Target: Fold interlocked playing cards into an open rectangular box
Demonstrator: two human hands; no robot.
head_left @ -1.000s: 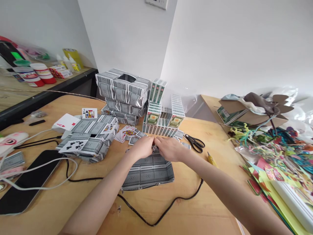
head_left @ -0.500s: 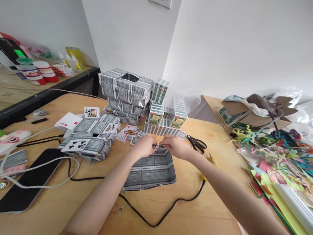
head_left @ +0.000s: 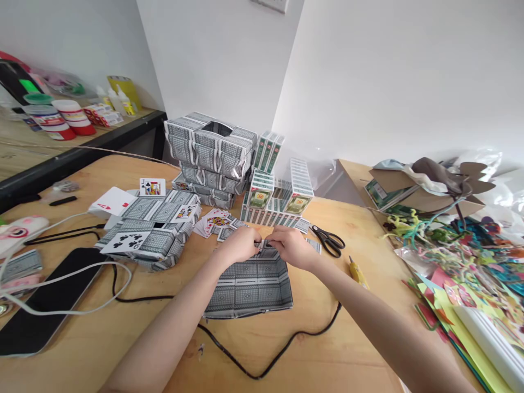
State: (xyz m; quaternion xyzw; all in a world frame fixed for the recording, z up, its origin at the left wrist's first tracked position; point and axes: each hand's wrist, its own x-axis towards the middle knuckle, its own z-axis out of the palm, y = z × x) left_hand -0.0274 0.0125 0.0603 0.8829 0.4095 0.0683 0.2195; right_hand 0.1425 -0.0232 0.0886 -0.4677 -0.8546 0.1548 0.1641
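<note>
Grey card tray (head_left: 245, 295): is lying on the wooden table (head_left: 319, 355), in front of the green card packs (head_left: 261, 197), on their side nearer the person.
Tray's opening: is facing upward, its patterned floor showing.
Tray's long axis: is running left to right, roughly parallel to the front row of the packs; the left end is partly hiding behind the left forearm.
Far wall (head_left: 269, 253): is standing on the tray's pack-facing side, both hands meeting near the middle of its rim.
Left hand (head_left: 242, 244): is curling its fingers and apparently pinching that rim, in front of the packs.
Right hand (head_left: 292, 248): is bending over the same rim and apparently pinching it, just beside the left; whether a loose piece is being caught between the fingertips, I cannot tell.
Step in hand: the person seems to be working the rim's middle, perhaps pressing or joining its edges.
Next move: is probably calling for even fingertip pressure from both sides, without bending the thin wall or skewing the tray.
Black scissors (head_left: 323, 235): are resting to the right of the packs.
Yellow tool (head_left: 358, 273): is lying farther right of the packs and nearer the person.
Loose playing cards (head_left: 216, 219): are spreading left of the packs.
</note>
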